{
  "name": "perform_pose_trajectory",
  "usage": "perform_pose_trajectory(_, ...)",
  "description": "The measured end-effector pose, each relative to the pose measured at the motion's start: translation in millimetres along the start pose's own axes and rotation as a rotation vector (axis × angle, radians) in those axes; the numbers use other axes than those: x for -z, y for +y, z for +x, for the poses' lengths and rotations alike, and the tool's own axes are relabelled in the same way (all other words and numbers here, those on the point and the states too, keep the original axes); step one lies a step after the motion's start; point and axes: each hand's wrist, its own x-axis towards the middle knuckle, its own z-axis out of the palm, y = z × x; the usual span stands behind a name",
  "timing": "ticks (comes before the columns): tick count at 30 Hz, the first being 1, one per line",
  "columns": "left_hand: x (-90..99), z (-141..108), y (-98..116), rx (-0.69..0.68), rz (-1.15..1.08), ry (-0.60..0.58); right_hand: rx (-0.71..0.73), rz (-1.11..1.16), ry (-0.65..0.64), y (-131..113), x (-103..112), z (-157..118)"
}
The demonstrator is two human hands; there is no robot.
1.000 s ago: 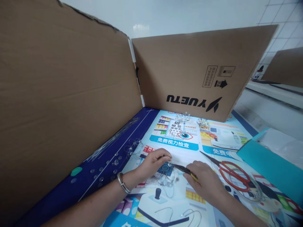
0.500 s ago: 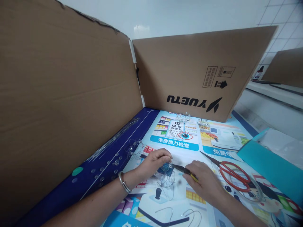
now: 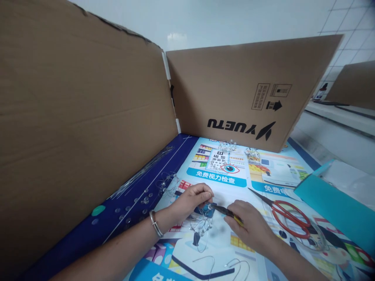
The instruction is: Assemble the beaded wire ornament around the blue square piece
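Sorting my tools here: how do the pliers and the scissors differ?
The pliers are held in the right hand, while the scissors lie on the printed sheet. The pliers have yellow grips and a narrow dark nose; the scissors have large red loop handles and long dark blades. The pliers look smaller. Both are hand tools with dark pointed ends.

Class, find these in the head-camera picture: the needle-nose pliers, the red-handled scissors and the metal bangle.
needle-nose pliers [image 3: 225, 211], head view, point on the black nose
red-handled scissors [image 3: 260, 197], head view, point on the closed blades
metal bangle [image 3: 154, 225], head view, point on the band
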Motion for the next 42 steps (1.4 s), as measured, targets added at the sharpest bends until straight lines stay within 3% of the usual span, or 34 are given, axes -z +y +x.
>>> perform_pose_trajectory(12, -3.4, -0.8, 5.1, 0.049, -0.05, 0.04, -0.018, 0.049, -0.011, -8.1, 2.8, 2.6)
perform_pose_trajectory(16, -2.0, -0.2, 4.8, 0.019, 0.067, 0.077, -0.073, -0.001, -0.006, -5.6, 2.6, 2.4)
perform_pose_trajectory(23, 3.3, 3.6, -3.4, -0.151, 0.332, 0.271, -0.184, -0.108, -0.034, 1.4, 17.1, 1.5)
perform_pose_trajectory(25, 4.5, 4.1, -3.4, -0.174, 0.383, 0.287, -0.167, -0.098, -0.091, -1.8, 24.7, -2.6)
perform_pose_trajectory(29, 5.5, 4.0, -0.7, -0.196, 0.44, 0.313, 0.009, -0.086, -0.316, -16.2, 31.7, -16.2)
perform_pose_trajectory(35, 5.2, 4.1, 0.7, -0.174, 0.444, 0.326, 0.115, -0.286, -0.4, -44.0, 30.8, -19.3)
perform_pose_trajectory(38, 5.0, 3.5, 1.4, -0.165, 0.454, 0.328, 0.126, -0.343, -0.395, -46.5, 29.2, -16.2)
perform_pose_trajectory(42, 4.3, 2.4, 2.5, -0.159, 0.457, 0.328, 0.146, -0.391, -0.282, -31.2, 18.7, -17.2)
